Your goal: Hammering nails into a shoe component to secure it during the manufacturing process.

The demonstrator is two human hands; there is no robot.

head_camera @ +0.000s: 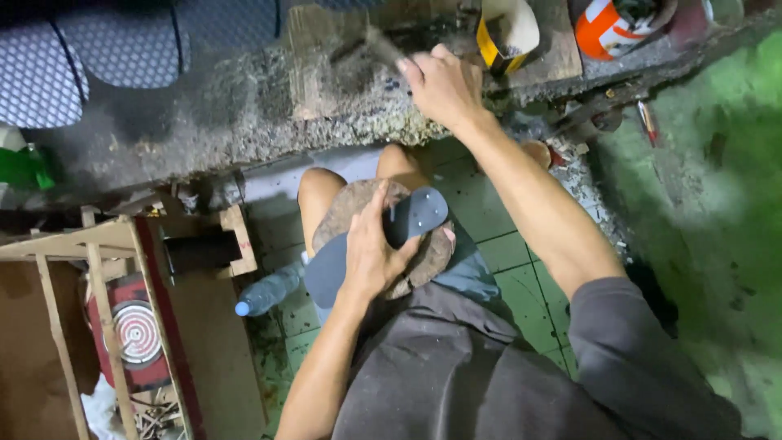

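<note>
Over green floor tiles (pixel 521 281), left hand (pixel 371 253) fingers clasp a sole (pixel 407 224); right hand (pixel 444 85) grips a tool (pixel 381 45).

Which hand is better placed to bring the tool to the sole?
Right. The right hand already grips the tool handle on the bench, while the left hand pins the dark sole on the lap.

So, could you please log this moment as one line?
left hand: holds dark sole on lap | right hand: grips tool handle at bench | plastic bottle on floor

Dark grey sole (pixel 411 218), seemingly brown block (pixel 423 261), green floor tiles (pixel 521 285).
</note>
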